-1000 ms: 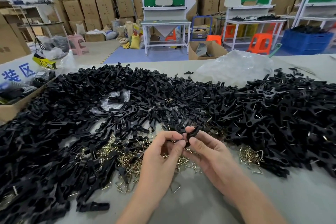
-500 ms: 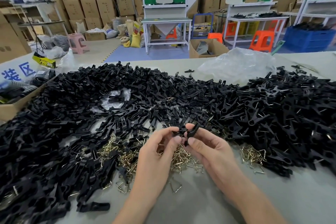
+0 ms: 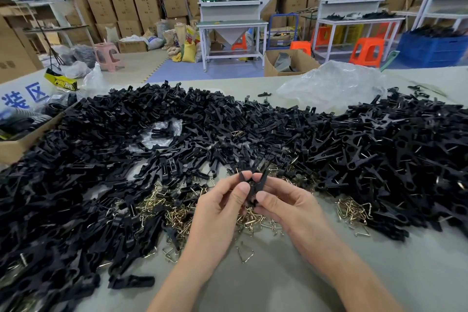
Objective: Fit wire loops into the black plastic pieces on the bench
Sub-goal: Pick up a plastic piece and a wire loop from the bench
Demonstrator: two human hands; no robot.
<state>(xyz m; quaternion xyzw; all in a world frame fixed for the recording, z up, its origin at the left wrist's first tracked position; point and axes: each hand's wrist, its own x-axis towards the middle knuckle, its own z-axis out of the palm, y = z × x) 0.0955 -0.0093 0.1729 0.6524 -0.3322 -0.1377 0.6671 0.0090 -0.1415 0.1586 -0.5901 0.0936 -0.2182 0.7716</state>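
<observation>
Both hands meet over the middle of the bench. My left hand [image 3: 222, 200] and my right hand [image 3: 283, 200] pinch black plastic pieces [image 3: 254, 185] between thumbs and fingers, the pieces crossed and pointing up and away. Whether a wire loop sits in them I cannot tell. Brass-coloured wire loops [image 3: 177, 210] lie heaped on the bench under and left of my hands, with a smaller heap [image 3: 353, 213] to the right. A broad pile of loose black pieces [image 3: 101, 159] covers the bench left and behind; another pile [image 3: 392, 159] with wires showing lies right.
A cardboard box [image 3: 22, 142] stands at the bench's left edge. A crumpled clear plastic bag [image 3: 329, 86] lies at the far side. One black piece [image 3: 131, 281] and a single wire loop [image 3: 244, 253] lie near me on the grey bench [image 3: 278, 286]. Workstations, stools and stacked cartons stand beyond.
Both hands have lifted slightly away from me with the black pieces, and the pieces now stand more upright between my fingertips.
</observation>
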